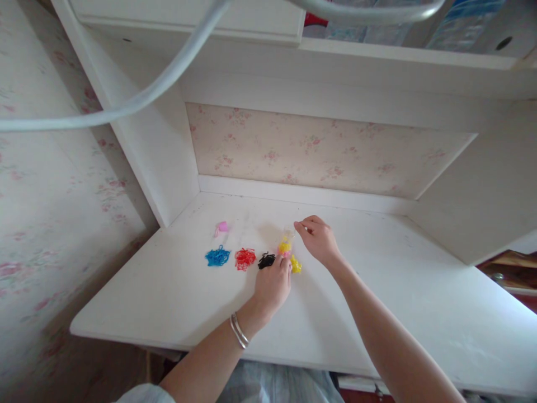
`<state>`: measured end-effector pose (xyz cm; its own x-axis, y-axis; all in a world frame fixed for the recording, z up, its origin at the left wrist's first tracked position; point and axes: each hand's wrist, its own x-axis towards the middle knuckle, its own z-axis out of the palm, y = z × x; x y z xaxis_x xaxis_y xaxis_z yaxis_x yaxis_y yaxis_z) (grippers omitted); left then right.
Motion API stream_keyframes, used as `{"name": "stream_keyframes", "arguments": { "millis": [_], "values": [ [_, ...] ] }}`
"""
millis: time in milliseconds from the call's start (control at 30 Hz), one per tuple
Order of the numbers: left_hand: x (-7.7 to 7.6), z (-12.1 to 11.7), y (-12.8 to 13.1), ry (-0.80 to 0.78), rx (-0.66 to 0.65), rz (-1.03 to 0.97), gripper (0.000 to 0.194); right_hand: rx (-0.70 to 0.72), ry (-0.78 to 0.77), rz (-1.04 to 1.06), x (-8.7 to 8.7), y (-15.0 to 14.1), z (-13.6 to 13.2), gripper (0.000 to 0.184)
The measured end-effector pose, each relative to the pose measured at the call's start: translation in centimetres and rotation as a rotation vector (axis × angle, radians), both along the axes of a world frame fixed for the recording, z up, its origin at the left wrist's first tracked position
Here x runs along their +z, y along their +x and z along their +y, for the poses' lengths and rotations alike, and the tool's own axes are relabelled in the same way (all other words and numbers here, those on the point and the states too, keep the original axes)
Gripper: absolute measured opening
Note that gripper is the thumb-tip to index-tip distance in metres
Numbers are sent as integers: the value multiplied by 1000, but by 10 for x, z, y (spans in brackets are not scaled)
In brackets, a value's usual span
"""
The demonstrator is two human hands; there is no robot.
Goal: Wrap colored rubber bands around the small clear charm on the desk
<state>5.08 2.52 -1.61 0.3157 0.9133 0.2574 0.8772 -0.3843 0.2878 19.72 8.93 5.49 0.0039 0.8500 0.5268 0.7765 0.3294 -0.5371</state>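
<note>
My left hand [273,284], with silver bangles at the wrist, closes its fingers round the lower end of a small clear bottle [287,234]. Yellow and pink bits show inside the bottle. Just right of its mouth, my right hand [318,238] is pinched closed; whatever its fingertips hold is too small to make out. A pile of black bands [266,260] lies beside my left fingers, partly covered by them. On the other side of those fingers is a yellow pile [296,265]. Farther left are a red pile [245,258] and a blue pile [217,256] of thin bands.
A pink cap-like piece [222,226] lies behind the blue pile on the white desk [377,291]. A white cable [163,81] loops across the upper view, close to the camera. Shelving [344,84] overhangs the desk, and side panels bound it left and right.
</note>
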Motion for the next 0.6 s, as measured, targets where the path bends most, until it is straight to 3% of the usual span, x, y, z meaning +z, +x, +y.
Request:
{"name": "stream_keyframes", "arguments": {
  "millis": [133, 267, 433, 600],
  "values": [
    [3, -2, -1, -12, 12, -42, 31, -51, -5, 117, -12, 9, -7, 42],
    [11, 0, -7, 7, -59, -208, 25, -57, -159, 159, -51, 25, -24, 37],
    [48, 18, -18, 55, -118, -305, 20, 49, -301, 31, -97, 37, -51, 31],
    [86, 47, -22, 175, -129, -198, 20, 63, -256, -102, -99, 36, -64, 29]
  ]
}}
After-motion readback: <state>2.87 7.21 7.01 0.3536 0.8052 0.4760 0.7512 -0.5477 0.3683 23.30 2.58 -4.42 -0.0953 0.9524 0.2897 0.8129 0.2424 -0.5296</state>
